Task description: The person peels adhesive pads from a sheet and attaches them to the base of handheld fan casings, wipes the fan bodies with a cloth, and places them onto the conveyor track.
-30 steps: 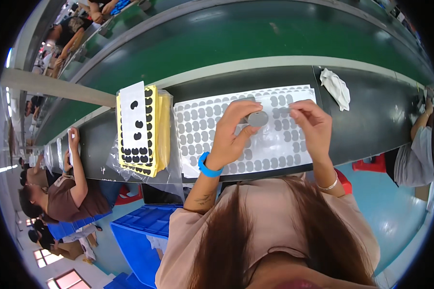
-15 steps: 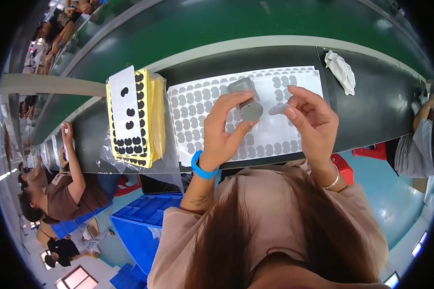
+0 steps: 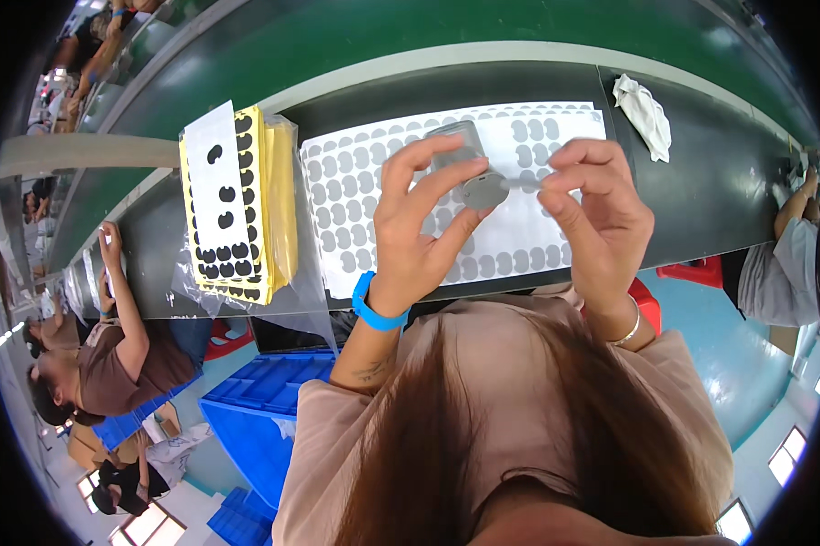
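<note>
Centre frame: left hand (image 3: 419, 227) grips a small grey part (image 3: 469, 168), now raised nearer the camera above the sticker sheet (image 3: 519, 227). Right hand (image 3: 596, 218) pinches a grey sticker (image 3: 523, 182) against it; sticking looks underway.

I see the sheet of oval pads (image 3: 519, 227) lying flat on the workbench (image 3: 719, 200), directly in front of the person. Above this sheet, my left hand (image 3: 414, 227) holds a small cylindrical part (image 3: 469, 168), and my right hand (image 3: 601, 214) is just to its right, pinching a pad (image 3: 519, 183) that touches the part. Left of the sheet lies a stack of sheets in a plastic bag (image 3: 237, 209). A crumpled cloth (image 3: 644, 111) lies to the right, further back. Behind the workbench runs a conveyor belt (image 3: 382, 36).
</note>
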Available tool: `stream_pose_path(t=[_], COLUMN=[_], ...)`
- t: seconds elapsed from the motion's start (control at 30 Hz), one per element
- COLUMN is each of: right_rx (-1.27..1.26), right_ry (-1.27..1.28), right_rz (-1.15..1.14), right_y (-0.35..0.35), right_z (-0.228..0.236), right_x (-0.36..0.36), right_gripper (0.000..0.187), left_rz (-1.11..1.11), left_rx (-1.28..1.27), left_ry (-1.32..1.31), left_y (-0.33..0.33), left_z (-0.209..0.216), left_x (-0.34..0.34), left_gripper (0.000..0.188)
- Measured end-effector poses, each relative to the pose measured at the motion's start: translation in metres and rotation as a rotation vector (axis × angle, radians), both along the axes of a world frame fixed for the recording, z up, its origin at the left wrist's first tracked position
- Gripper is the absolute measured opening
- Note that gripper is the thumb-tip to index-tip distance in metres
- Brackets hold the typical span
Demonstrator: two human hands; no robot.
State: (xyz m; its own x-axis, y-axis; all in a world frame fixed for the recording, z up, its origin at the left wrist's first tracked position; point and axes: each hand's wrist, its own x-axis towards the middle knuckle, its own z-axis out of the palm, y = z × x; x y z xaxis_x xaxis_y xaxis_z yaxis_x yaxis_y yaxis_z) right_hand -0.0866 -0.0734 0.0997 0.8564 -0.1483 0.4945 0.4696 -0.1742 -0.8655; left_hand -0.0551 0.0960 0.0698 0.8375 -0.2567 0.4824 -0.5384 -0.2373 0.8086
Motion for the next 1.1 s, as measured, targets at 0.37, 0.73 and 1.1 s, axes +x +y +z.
stream_pose_path(t=[0.37,0.73,1.1], right_rx=[0.245,0.269,0.311], right_ry=[0.277,0.38,0.379], right_rz=[0.117,0.172,0.188], right_y=[0.005,0.003,-0.002], right_z=[-0.003,-0.004,-0.003], right_x=[-0.003,-0.008,-0.009], right_gripper=[0.025,0.021,0.01], left_rz=[-0.025,-0.103,-0.268], left_rx=[-0.15,-0.215,-0.37], left_ry=[0.167,0.313,0.481], left_y=[-0.003,-0.004,-0.003], left_z=[0.003,0.006,0.005], left_x=[-0.01,-0.014,-0.016], left_gripper=[0.04,0.04,0.046])
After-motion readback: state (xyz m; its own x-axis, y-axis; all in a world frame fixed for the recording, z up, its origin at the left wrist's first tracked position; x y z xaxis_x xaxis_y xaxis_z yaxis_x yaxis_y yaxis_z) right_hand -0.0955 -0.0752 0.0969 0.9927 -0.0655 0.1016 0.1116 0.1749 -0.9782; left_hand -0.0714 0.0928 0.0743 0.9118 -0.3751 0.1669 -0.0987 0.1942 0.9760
